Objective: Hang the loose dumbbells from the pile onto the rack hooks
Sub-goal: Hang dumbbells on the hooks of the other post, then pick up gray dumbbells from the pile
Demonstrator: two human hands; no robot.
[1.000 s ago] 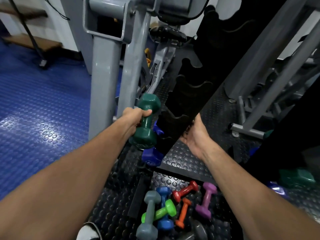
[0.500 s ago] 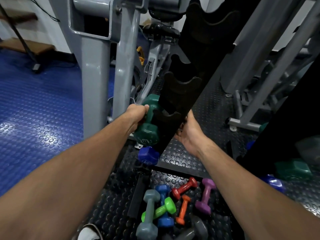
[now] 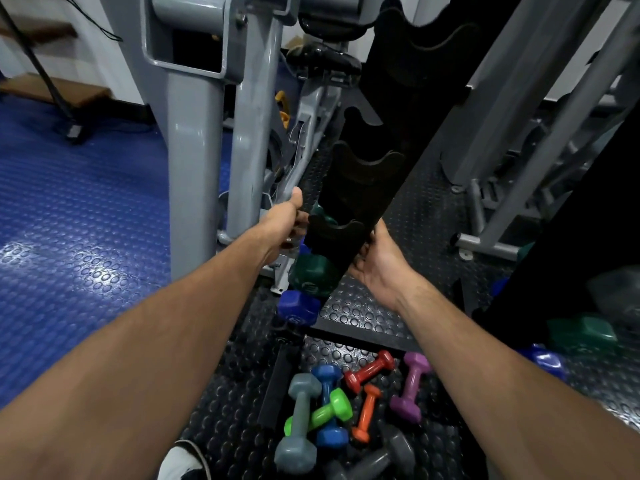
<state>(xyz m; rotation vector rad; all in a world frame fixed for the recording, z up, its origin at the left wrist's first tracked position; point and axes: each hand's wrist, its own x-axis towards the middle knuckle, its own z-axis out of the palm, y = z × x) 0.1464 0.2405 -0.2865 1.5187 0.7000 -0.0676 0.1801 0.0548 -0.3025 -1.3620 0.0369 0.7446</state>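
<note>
Grip: our left hand holds the green dumbbell | right hand steadies the rack | change: dumbbell lowered into the hook | pile remains.

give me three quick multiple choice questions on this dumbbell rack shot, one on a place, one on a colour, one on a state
1. Where does the dark green dumbbell sit?
A. on the floor pile
B. in a low hook of the black rack
C. on the blue floor

2. What colour is the dumbbell lying across the grey dumbbell in the pile?
A. lime green
B. yellow
C. white

3. What is the right hand doing?
A. hanging free
B. holding a purple dumbbell
C. holding the rack's lower edge

Key:
1 B: its handle sits in the hook, above the blue dumbbell.
2 A: the lime green dumbbell crosses the grey one's handle.
3 C: its fingers curl round the rack edge.
</note>
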